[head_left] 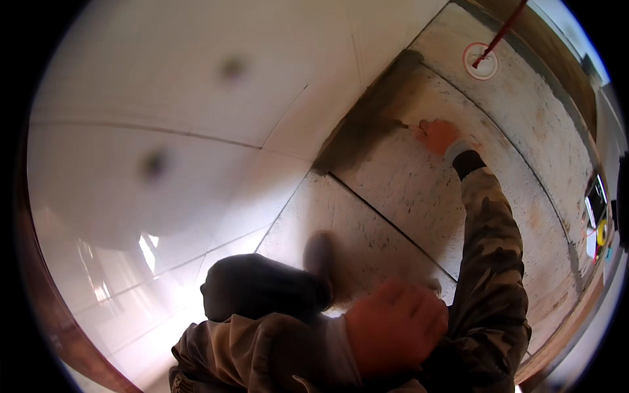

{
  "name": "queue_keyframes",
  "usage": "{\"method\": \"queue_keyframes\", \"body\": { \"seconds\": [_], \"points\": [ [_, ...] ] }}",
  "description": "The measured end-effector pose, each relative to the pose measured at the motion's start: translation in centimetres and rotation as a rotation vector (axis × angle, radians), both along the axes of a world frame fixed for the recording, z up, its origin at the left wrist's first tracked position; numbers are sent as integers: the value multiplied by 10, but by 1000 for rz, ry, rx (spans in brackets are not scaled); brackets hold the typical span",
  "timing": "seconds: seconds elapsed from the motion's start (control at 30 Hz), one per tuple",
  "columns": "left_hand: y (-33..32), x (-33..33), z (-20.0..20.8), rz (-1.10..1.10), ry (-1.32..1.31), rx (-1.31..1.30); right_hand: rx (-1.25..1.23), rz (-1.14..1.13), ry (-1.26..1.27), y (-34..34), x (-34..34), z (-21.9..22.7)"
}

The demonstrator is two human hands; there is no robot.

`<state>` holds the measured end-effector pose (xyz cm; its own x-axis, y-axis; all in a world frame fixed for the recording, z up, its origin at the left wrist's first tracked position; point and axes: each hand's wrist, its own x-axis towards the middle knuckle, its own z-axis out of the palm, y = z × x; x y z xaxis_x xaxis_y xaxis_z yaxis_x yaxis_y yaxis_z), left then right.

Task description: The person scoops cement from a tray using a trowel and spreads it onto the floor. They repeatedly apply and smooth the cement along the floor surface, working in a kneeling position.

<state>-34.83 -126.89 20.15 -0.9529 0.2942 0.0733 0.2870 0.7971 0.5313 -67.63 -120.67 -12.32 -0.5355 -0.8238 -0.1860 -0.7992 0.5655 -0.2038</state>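
Observation:
My right hand (438,136) reaches out low over the pale floor tiles, its fingers closed round a small, thin tool with a dark tip (398,124). The tip points left, at the edge of a broad smear of dark grey mortar (367,128). That smear lies on the tiles along the foot of the glossy white tiled wall (196,85). Close to my body, my left hand (396,324) is held over my lap area. Motion smears its fingers, and nothing in them can be made out.
Dark joints (393,226) run between the dusty tiles. Far right, a round white piece with a red rim (481,61) has a red rod (504,31) rising from it. A brown border (567,72) edges the floor; beyond it sits a yellow roll (601,232). My shoe (319,252) is near the wall.

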Motion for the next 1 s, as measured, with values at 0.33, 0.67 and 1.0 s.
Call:
{"method": "queue_keyframes", "body": {
  "seconds": [0.33, 0.67, 1.0],
  "points": [
    [-20, -28, 8, -131, 16, -31, 7, -209, 122, 18, -56, -1],
    [-24, -15, 0, -66, 157, 66, -101, -343, 225, 35, -24, 6],
    [-15, -10, -12, -152, 156, 80, -380, -478, 147, 58, 31, 40]
  ]
}}
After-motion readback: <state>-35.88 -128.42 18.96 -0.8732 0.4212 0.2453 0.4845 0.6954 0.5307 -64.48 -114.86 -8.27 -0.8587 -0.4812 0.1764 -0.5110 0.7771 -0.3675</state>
